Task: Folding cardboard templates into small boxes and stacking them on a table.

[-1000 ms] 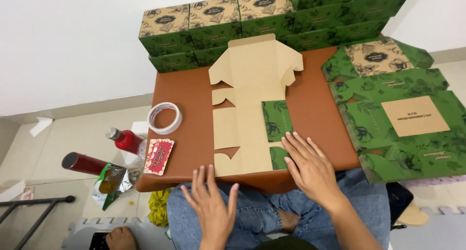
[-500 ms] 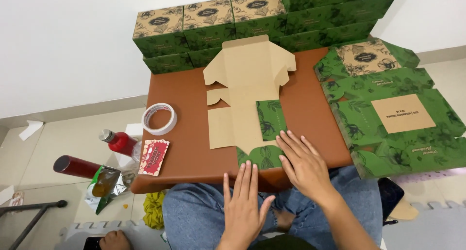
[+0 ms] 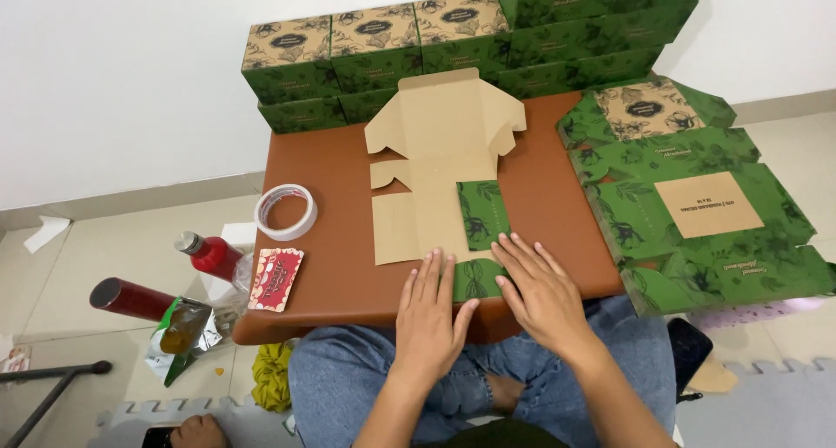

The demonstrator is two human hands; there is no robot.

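A flat, unfolded cardboard box blank point(image 3: 435, 165), kraft brown inside with green leaf-printed flaps, lies on the brown table point(image 3: 344, 230). My left hand point(image 3: 431, 313) lies flat with fingers spread on the near end of the blank at the table's front edge. My right hand point(image 3: 542, 291) rests flat beside it, fingers on a folded-over green flap point(image 3: 482, 211). Neither hand grips anything.
Assembled green boxes point(image 3: 374, 52) are stacked along the wall behind the table. A pile of flat green blanks point(image 3: 697, 195) lies at the right. A tape roll point(image 3: 286, 211) and a small red packet point(image 3: 275, 278) sit at the table's left; bottles point(image 3: 209, 255) stand on the floor.
My left hand has come up from my lap onto the near end of the blank. My right hand stays pressed on the green flap.
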